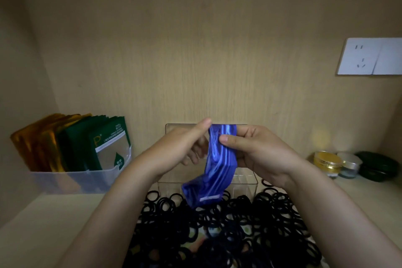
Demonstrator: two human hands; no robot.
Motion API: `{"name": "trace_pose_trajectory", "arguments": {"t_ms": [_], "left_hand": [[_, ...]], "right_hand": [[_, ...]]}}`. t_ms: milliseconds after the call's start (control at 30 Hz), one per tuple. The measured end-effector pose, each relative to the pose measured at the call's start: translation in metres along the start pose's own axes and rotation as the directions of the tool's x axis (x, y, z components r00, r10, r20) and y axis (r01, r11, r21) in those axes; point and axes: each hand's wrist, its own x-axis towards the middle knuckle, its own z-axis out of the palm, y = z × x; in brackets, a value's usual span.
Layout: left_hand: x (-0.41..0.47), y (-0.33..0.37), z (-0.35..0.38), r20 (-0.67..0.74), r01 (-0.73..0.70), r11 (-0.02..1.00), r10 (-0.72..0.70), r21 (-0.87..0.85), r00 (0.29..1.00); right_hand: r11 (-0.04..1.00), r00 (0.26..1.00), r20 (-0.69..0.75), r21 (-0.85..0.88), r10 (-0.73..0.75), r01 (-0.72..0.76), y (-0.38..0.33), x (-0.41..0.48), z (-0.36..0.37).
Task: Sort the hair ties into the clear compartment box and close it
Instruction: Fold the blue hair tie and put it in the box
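A large heap of black hair ties [221,230] covers the shelf in front of me. Behind it stands the clear compartment box [245,183] with its lid upright against the back wall. Above the box I hold a shiny blue plastic bag [217,165] that hangs down and bends toward the heap. My left hand [185,148] pinches the bag's top left edge with its thumb up. My right hand [252,148] grips the top right edge, the thumb pressed across the front.
A translucent bin [74,180] with gold and green sachets stands at the left. Small jars, one gold-lidded [328,162], and a dark round case [378,165] sit at the right. A white socket plate [369,56] is on the back wall.
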Motion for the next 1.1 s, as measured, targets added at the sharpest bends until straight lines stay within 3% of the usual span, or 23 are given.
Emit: {"name": "trace_pose_trajectory", "arguments": {"t_ms": [33, 100, 200, 333, 433, 533, 633, 867, 967, 1100], "left_hand": [[-0.003, 0.004, 0.002, 0.106, 0.008, 0.999, -0.002, -0.051, 0.994], [-0.006, 0.005, 0.007, 0.137, -0.02, 0.999, 0.024, -0.024, 0.99], [-0.003, 0.004, 0.014, -0.044, -0.124, 0.992, 0.124, -0.011, 0.991], [0.001, 0.002, 0.017, -0.237, -0.281, 0.958, 0.286, 0.058, 0.928], [-0.001, 0.005, 0.019, -0.247, -0.251, 0.968, 0.243, 0.002, 0.938], [0.0, 0.002, 0.017, -0.201, -0.251, 0.963, 0.228, -0.1, 0.953], [0.001, 0.001, 0.016, -0.175, -0.275, 0.96, 0.261, -0.061, 0.949], [0.005, -0.001, 0.015, -0.275, -0.3, 0.954, 0.292, 0.013, 0.916], [0.001, 0.005, 0.014, -0.226, -0.308, 0.949, 0.286, -0.065, 0.931], [-0.004, 0.011, 0.011, -0.234, -0.328, 0.919, 0.277, -0.22, 0.932]], "right_hand": [[1.0, 0.999, -0.046, -0.002, 0.014, -0.014, -0.002, 0.0, -0.001], [0.999, 0.991, -0.122, -0.005, 0.048, -0.049, -0.005, -0.001, -0.005], [0.99, 0.98, -0.184, -0.1, 0.079, -0.099, -0.009, -0.005, -0.01], [0.982, 0.977, -0.202, -0.163, 0.063, -0.097, -0.012, -0.006, -0.013], [0.994, 0.994, -0.105, -0.102, 0.034, -0.044, -0.016, -0.009, -0.011], [0.989, 0.999, -0.053, -0.149, 0.013, -0.021, -0.016, -0.01, -0.01], [0.981, 0.998, -0.058, -0.191, 0.009, -0.02, -0.016, -0.01, -0.01], [0.962, 0.948, -0.303, -0.272, -0.094, 0.009, -0.015, -0.005, -0.009], [0.954, 0.955, -0.227, -0.27, -0.191, 0.127, -0.01, -0.002, -0.008], [0.979, 0.986, 0.051, -0.118, -0.16, 0.165, 0.001, -0.001, -0.009]]}}
